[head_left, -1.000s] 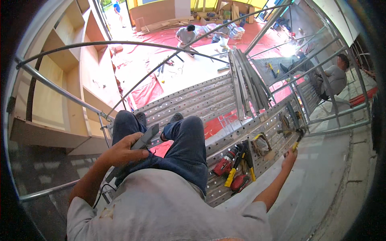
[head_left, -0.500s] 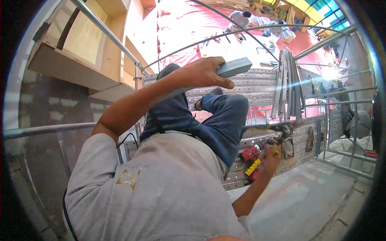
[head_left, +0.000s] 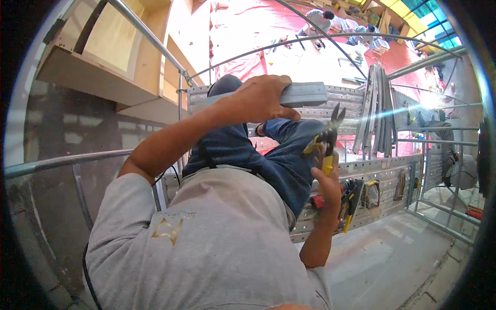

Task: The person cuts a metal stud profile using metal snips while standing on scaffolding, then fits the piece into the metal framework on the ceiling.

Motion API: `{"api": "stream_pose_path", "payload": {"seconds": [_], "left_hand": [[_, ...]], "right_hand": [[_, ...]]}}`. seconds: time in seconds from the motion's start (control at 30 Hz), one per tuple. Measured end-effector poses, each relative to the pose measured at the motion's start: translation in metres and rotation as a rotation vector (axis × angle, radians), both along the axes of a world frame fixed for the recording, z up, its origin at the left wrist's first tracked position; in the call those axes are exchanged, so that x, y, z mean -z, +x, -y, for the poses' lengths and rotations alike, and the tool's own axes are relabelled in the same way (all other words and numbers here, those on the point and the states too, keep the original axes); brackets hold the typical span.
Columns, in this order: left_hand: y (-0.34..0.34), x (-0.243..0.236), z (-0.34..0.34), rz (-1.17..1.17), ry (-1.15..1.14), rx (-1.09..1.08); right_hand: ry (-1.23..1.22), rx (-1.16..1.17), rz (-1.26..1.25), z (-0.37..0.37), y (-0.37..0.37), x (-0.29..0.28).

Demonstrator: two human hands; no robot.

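Note:
My left hand [head_left: 261, 101] grips a grey metal channel [head_left: 310, 94] that lies crosswise above my lap. My right hand [head_left: 329, 188] holds yellow-handled tin snips [head_left: 327, 164] upright by my right knee, their dark blades pointing up, just below the channel's end. Beside that hand, on a perforated metal plank [head_left: 387, 168], lie a red power tool [head_left: 316, 201], partly hidden, and another yellow-handled tool [head_left: 349, 209].
Scaffold rails [head_left: 150, 40] surround me. A plywood shelving unit [head_left: 90, 75] stands left. Loose metal strips [head_left: 374, 106] lie ahead. Below, two people [head_left: 315, 23] bend over work on red sheeting [head_left: 232, 41]; another person [head_left: 460, 173] sits at the right.
My right hand has moved from the hammer at the far right to lift the snips beside my knee. My left hand has carried the channel up and rightward, turning it nearly level.

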State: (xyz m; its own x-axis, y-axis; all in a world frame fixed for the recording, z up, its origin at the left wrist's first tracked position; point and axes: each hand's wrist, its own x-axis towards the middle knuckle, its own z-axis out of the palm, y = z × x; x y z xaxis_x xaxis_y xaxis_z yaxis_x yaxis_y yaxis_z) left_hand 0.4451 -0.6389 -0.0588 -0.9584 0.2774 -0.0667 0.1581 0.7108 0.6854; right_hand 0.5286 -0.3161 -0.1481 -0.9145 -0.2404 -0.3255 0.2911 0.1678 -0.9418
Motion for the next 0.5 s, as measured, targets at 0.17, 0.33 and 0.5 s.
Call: {"api": "stream_pose_path", "payload": {"seconds": [0.17,0.33,0.5], "left_hand": [[0.009,0.007,-0.010,-0.183,-0.087,0.012],[0.009,0.008,-0.009,-0.100,-0.078,0.039],[-0.003,0.023,-0.002,0.026,0.273,0.086]], "right_hand": [[0.150,-0.041,-0.161,0.007,-0.010,0.047],[-0.034,-0.092,-0.130,0.024,-0.018,0.040],[0.126,-0.155,-0.158,0.030,-0.023,0.047]]}}
